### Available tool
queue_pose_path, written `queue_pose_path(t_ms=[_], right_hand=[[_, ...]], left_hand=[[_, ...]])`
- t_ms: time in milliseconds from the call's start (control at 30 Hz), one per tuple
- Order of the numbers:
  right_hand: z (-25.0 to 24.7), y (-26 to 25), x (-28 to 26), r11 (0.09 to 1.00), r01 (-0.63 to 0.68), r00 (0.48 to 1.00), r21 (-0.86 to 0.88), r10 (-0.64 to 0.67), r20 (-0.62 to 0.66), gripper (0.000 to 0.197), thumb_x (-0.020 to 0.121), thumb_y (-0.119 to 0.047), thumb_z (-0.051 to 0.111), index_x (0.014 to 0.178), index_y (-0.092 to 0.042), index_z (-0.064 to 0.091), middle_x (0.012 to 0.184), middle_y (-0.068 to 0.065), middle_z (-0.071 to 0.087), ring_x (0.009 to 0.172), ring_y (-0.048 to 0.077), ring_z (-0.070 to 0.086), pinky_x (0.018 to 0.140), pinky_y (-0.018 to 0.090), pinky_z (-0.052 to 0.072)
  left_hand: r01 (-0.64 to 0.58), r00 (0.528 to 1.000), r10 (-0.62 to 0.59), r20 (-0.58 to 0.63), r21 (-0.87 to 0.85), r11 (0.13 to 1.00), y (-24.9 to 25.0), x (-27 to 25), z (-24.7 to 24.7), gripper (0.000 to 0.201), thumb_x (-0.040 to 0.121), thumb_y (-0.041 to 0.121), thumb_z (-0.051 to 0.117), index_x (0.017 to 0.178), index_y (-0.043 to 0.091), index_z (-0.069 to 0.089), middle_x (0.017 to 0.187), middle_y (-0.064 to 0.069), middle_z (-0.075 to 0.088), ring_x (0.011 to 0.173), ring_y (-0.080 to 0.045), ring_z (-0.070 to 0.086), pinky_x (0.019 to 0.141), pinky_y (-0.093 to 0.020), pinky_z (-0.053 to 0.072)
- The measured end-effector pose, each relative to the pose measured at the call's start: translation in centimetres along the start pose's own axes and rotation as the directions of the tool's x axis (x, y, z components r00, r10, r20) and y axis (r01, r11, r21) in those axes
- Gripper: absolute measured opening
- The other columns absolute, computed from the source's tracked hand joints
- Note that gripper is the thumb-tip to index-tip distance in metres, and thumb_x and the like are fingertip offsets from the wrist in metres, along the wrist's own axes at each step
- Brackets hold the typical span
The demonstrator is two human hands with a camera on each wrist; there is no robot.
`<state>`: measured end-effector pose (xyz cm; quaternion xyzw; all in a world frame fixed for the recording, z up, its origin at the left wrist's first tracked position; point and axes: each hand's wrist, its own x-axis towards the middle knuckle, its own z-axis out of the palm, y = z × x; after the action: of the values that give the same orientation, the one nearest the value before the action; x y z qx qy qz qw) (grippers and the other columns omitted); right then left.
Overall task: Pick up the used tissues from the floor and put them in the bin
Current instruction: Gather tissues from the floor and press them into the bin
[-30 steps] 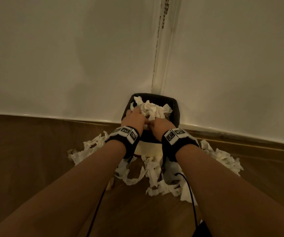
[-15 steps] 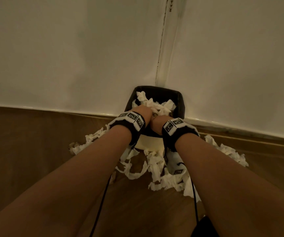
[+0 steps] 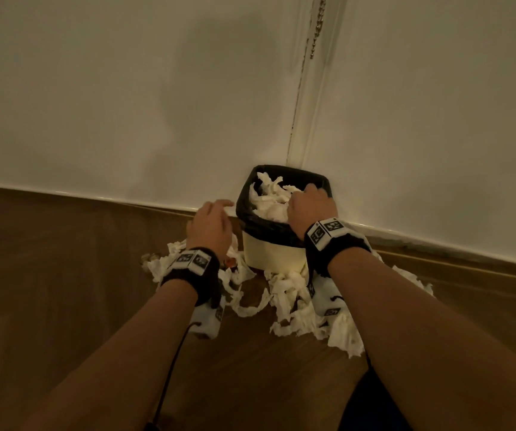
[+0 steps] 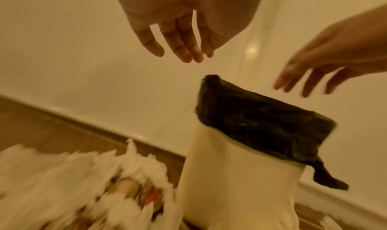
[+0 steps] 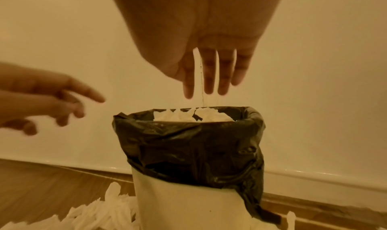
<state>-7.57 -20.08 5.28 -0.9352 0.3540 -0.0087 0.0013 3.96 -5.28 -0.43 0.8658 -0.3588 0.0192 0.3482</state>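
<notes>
Half a second ago both hands were pressed together into the tissues at the bin's mouth; now they have parted. The left hand [image 3: 210, 225] has drawn out to the left of the bin [image 3: 273, 253] and hangs above the floor tissues [image 3: 294, 309], its grip loose, fingers [image 4: 182, 39] spread and empty. The right hand [image 3: 311, 209] remains over the bin's right side, above the binned tissues [image 3: 270, 199]; its grip is also slack, holding nothing.

The right wrist view shows straight fingers [image 5: 209, 77] hanging just above the crumpled white pile, apart from it, which the head view cannot settle. It also shows the black liner [image 5: 188, 144] folded over the cream body. The left wrist view, blurred, shows a liner flap hanging down one side and something reddish [image 4: 153, 198] among the floor tissues. More tissue lies strewn on the wooden floor [image 3: 64, 275] around the bin's base, in the corner of the white walls [image 3: 126, 104].
</notes>
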Motion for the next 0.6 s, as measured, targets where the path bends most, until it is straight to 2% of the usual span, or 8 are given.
queue_pose_path(t_ms=[100,167,233,300,367,433,500,600], right_hand=[[-0.8,-1.3,-0.7,0.996,0.085,0.988,0.041,-0.079,-0.13,0.028,0.097,-0.02,0.04,0.108,-0.007,0.061,0.115,0.012,0.057,0.105,0.028,0.054,0.085,0.037,0.046],[-1.0,-2.4,-1.0,0.985,0.128,0.989,0.119,-0.118,-0.089,0.03,0.098,-0.024,0.038,0.106,-0.01,0.063,0.107,0.009,0.062,0.096,0.024,0.058,0.077,0.034,0.047],[-0.6,-3.1,-1.5,0.97,0.156,0.988,0.185,-0.15,-0.048,0.03,0.097,-0.03,0.04,0.104,-0.013,0.063,0.098,0.008,0.063,0.086,0.022,0.057,0.068,0.03,0.042],[0.6,-5.0,-2.1,0.945,0.228,0.972,0.234,-0.234,-0.005,0.029,0.097,-0.031,0.042,0.1,-0.013,0.064,0.09,0.007,0.062,0.086,0.024,0.059,0.066,0.028,0.039],[1.1,-5.5,-2.4,0.915,0.304,0.947,0.265,-0.321,0.023,0.027,0.096,-0.03,0.044,0.099,-0.012,0.064,0.09,0.007,0.063,0.088,0.024,0.06,0.068,0.026,0.039],[1.9,-6.2,-2.3,0.887,0.37,0.908,0.274,-0.409,0.097,0.025,0.095,-0.027,0.046,0.102,-0.012,0.065,0.097,0.007,0.066,0.09,0.024,0.061,0.072,0.027,0.045],[3.5,-7.3,-2.2,0.881,0.396,0.863,0.258,-0.454,0.224,0.024,0.094,-0.024,0.048,0.105,-0.014,0.066,0.105,0.008,0.066,0.094,0.025,0.062,0.075,0.028,0.048],[7.2,-8.4,-2.7,0.896,0.396,0.779,0.2,-0.443,0.443,0.024,0.092,-0.016,0.051,0.111,-0.014,0.065,0.115,0.01,0.062,0.099,0.028,0.06,0.073,0.029,0.045]], left_hand=[[0.165,0.986,-0.165,0.015,0.013,0.986,-3.0,-2.1,-0.4,0.027,0.093,0.014,0.042,0.115,0.021,0.055,0.112,-0.006,0.055,0.1,-0.026,0.054,0.084,-0.038,0.043],[0.207,0.974,-0.209,0.087,0.032,0.978,-4.8,-3.3,-0.2,0.028,0.093,0.011,0.042,0.117,0.018,0.055,0.117,-0.01,0.054,0.101,-0.027,0.054,0.083,-0.037,0.045],[0.231,0.958,-0.235,0.166,0.046,0.972,-6.0,-4.3,0.2,0.028,0.093,0.011,0.042,0.117,0.016,0.055,0.12,-0.011,0.052,0.102,-0.027,0.055,0.086,-0.036,0.046],[0.273,0.922,-0.297,0.246,0.128,0.953,-8.3,-6.0,0.5,0.027,0.092,0.012,0.044,0.117,0.017,0.054,0.119,-0.01,0.052,0.101,-0.026,0.055,0.085,-0.035,0.046],[0.251,0.898,-0.302,0.32,0.191,0.949,-8.8,-6.7,1.5,0.027,0.093,0.016,0.044,0.118,0.02,0.053,0.118,-0.008,0.051,0.1,-0.025,0.054,0.083,-0.034,0.046],[0.218,0.858,-0.303,0.415,0.24,0.946,-8.6,-7.2,2.2,0.031,0.094,0.021,0.043,0.124,0.023,0.051,0.122,-0.007,0.048,0.104,-0.026,0.053,0.084,-0.033,0.044],[0.155,0.808,-0.295,0.511,0.298,0.942,-8.8,-7.6,3.4,0.038,0.094,0.025,0.044,0.132,0.026,0.045,0.133,-0.008,0.041,0.115,-0.03,0.048,0.094,-0.037,0.043],[0.053,0.758,-0.282,0.588,0.375,0.926,-9.4,-9.2,5.5,0.049,0.091,0.013,0.046,0.137,0.031,0.04,0.149,-0.004,0.022,0.129,-0.034,0.034,0.105,-0.044,0.037]])
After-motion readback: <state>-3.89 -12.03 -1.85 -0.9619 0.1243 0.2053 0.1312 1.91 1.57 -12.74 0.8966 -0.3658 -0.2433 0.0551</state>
